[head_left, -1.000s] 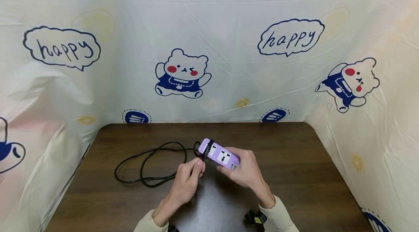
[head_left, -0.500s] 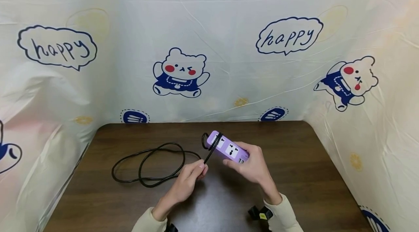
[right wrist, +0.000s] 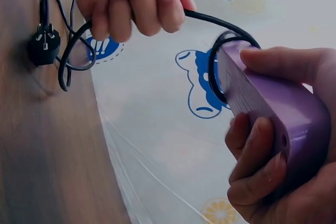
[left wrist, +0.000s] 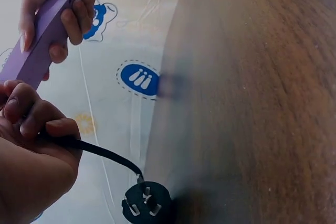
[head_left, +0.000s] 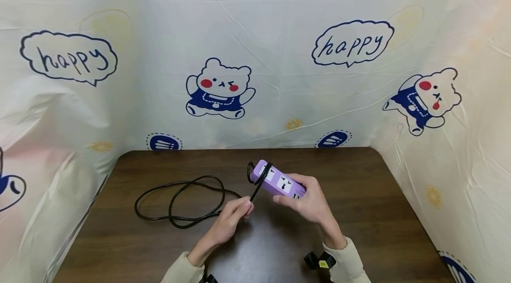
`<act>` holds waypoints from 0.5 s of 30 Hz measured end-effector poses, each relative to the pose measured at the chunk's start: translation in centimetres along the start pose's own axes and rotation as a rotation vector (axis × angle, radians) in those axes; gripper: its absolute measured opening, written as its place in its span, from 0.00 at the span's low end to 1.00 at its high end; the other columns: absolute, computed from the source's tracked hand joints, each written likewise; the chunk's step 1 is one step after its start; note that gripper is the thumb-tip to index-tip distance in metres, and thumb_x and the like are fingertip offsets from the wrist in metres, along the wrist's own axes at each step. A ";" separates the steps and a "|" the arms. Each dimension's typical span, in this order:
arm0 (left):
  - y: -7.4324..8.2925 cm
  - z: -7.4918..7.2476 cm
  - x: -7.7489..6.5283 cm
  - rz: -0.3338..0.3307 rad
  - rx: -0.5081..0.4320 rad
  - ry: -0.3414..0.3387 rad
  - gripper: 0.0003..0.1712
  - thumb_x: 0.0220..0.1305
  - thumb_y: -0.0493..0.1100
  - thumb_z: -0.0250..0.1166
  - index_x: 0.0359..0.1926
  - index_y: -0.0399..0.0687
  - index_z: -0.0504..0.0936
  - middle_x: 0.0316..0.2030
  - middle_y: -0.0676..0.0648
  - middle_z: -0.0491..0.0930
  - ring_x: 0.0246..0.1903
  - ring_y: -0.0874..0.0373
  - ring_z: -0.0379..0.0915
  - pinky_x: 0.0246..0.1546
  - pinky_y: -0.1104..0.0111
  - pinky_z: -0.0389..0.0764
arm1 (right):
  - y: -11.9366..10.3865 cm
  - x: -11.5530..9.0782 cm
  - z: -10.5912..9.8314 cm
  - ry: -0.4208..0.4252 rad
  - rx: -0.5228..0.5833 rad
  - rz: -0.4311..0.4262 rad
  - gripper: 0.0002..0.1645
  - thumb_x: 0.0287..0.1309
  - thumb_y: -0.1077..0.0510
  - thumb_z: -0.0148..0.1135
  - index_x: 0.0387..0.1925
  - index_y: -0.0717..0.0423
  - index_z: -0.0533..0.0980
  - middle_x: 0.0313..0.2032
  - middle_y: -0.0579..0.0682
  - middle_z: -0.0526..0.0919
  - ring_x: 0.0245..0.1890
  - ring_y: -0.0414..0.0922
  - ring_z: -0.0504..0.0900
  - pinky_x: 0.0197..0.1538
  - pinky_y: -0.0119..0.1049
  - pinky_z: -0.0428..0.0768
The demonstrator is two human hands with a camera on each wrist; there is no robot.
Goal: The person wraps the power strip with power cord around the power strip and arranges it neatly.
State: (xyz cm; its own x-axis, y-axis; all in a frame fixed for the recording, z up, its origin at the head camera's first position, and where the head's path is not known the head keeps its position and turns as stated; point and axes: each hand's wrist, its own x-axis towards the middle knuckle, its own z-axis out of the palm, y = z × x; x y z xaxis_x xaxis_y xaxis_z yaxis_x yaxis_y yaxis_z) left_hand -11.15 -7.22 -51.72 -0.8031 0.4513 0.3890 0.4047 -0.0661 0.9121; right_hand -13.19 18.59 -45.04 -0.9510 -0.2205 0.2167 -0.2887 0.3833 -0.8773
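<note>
A purple power strip (head_left: 275, 181) with white sockets is tilted above the table, gripped at its near right end by my right hand (head_left: 312, 198). Its black cord (head_left: 261, 181) wraps over the far left end of the strip. My left hand (head_left: 229, 220) pinches that cord close to the strip, and the stretch between looks taut. The rest of the cord lies in loose loops on the table to the left. In the right wrist view, the fingers (right wrist: 144, 11) of the left hand curl round the cord. A black three-pin plug (left wrist: 147, 203) shows below the left hand in the left wrist view.
The brown wooden table (head_left: 359, 229) reaches back to a pale printed curtain (head_left: 287, 52) that hangs behind it and along both sides. A black wrist device (head_left: 319, 261) sits by the right sleeve.
Both the strip and my right hand have shifted right and slightly away. The left hand has stayed nearly in place, and the cord between hand and strip has grown longer and straighter.
</note>
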 end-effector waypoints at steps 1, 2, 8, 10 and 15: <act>-0.1 0.0 0.0 0.007 -0.014 -0.008 0.21 0.84 0.31 0.45 0.26 0.42 0.66 0.23 0.42 0.61 0.24 0.45 0.59 0.29 0.64 0.66 | 0.0 0.0 -0.1 -0.010 0.009 -0.004 0.26 0.47 0.52 0.85 0.50 0.48 0.88 0.37 0.49 0.89 0.33 0.47 0.83 0.34 0.37 0.81; -0.2 -0.1 -0.1 0.016 -0.019 -0.014 0.22 0.84 0.30 0.45 0.26 0.41 0.65 0.23 0.42 0.61 0.23 0.47 0.58 0.28 0.64 0.65 | 0.0 -0.1 -0.2 -0.020 0.018 -0.010 0.26 0.47 0.52 0.85 0.50 0.48 0.88 0.37 0.49 0.89 0.34 0.47 0.83 0.34 0.37 0.81; -0.5 -0.7 -0.2 -0.007 0.030 -0.016 0.26 0.83 0.31 0.48 0.21 0.44 0.63 0.18 0.45 0.58 0.22 0.70 0.54 0.25 0.68 0.59 | -0.3 -0.3 -0.9 -0.055 0.067 -0.058 0.25 0.50 0.55 0.83 0.52 0.48 0.88 0.39 0.49 0.89 0.36 0.48 0.83 0.35 0.38 0.81; -0.6 -1.0 -0.2 -0.011 0.051 -0.024 0.26 0.83 0.31 0.48 0.20 0.45 0.62 0.18 0.46 0.57 0.23 0.72 0.54 0.24 0.69 0.59 | -0.3 -0.3 -1.1 -0.068 0.084 -0.075 0.24 0.51 0.55 0.82 0.52 0.49 0.87 0.39 0.50 0.89 0.36 0.49 0.83 0.35 0.39 0.81; -0.7 -2.0 -0.1 0.030 0.048 -0.095 0.23 0.83 0.30 0.43 0.24 0.45 0.64 0.19 0.44 0.59 0.20 0.60 0.55 0.25 0.67 0.61 | 0.0 -0.3 -1.8 -0.068 0.158 -0.090 0.24 0.53 0.58 0.80 0.53 0.53 0.87 0.40 0.53 0.88 0.39 0.50 0.82 0.38 0.40 0.82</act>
State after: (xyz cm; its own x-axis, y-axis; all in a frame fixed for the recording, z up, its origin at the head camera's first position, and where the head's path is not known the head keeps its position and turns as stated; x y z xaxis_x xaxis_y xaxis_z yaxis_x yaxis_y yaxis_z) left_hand -12.21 -9.01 -52.18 -0.7463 0.5323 0.3997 0.4501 -0.0390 0.8922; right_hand -13.16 20.31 -44.33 -0.9109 -0.3100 0.2723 -0.3461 0.2148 -0.9133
